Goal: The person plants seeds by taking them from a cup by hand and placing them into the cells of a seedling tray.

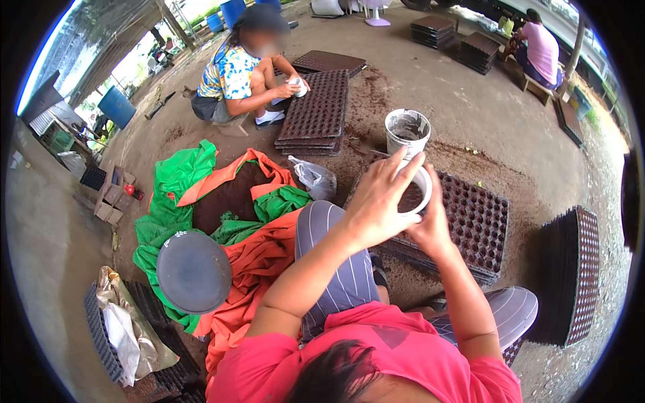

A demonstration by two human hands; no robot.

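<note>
My right hand (pixel 431 228) grips a small white cup (pixel 418 190) with dark soil in it, just above a black seedling tray (pixel 478 225) on the ground. My left hand (pixel 377 201) lies over the cup's mouth, fingers spread and touching the rim. A grey-white bucket (pixel 407 131) stands just beyond the cup. My knees in striped trousers frame the tray's near edge.
A soil heap (pixel 232 195) lies on green and orange cloth to my left, beside a grey round lid (pixel 193 271) and a clear bag (pixel 316 178). A crouching person (pixel 243 74) works at stacked trays (pixel 316 111). More tray stacks (pixel 571 275) stand right; another person (pixel 539 48) sits far back.
</note>
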